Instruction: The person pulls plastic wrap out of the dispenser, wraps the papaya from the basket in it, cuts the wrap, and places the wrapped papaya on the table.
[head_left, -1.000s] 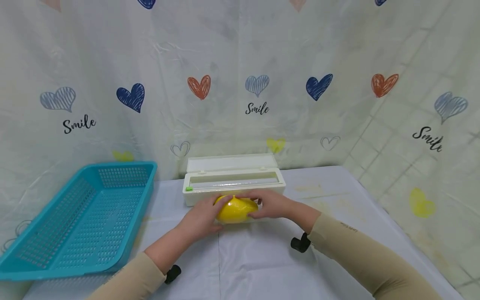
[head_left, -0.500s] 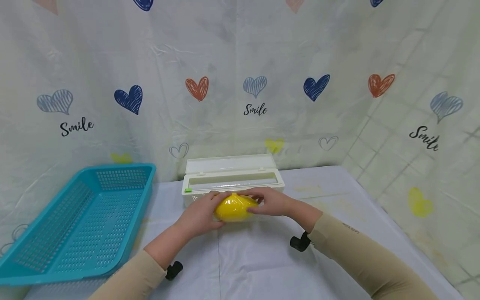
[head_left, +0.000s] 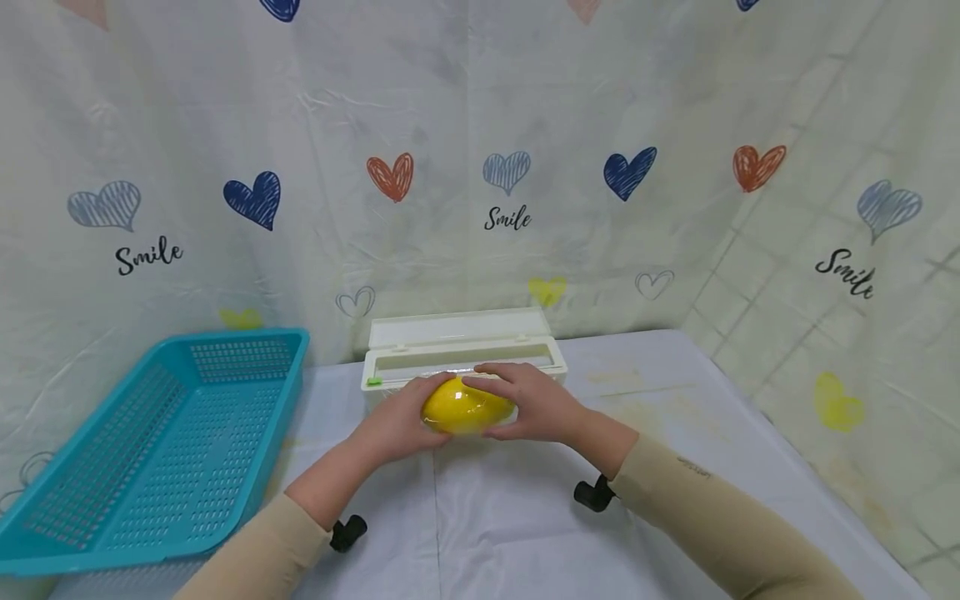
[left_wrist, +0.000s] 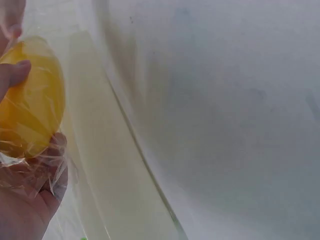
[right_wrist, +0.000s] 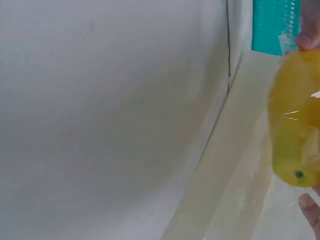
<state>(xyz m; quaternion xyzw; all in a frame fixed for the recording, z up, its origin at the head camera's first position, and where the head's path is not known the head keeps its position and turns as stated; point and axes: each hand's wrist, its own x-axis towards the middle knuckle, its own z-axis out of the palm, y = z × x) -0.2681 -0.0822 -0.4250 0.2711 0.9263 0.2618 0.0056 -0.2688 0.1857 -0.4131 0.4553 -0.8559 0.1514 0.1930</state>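
Observation:
A yellow mango (head_left: 461, 410), wrapped in clear cling film, is held between both hands in front of the dispenser. My left hand (head_left: 397, 425) grips its left end, with film bunched over the fingers in the left wrist view. On the other end, my right hand (head_left: 536, 406) curls its fingers over the top and keeps the thumb below. The right wrist view shows the mango's greenish end (right_wrist: 295, 165) with a small dark stem spot. Just behind stands a white cling film dispenser (head_left: 551, 357), lid up, partly hidden by the hands.
A blue perforated plastic basket (head_left: 258, 467) stands at the left of the table. White cloth (head_left: 510, 525) covers the table, and a curtain printed with hearts (head_left: 577, 242) hangs behind it.
Both hands have lifted the mango slightly, overlapping more of the dispenser. The right fingers have shifted further over the mango's top. The basket and dispenser have stayed in place.

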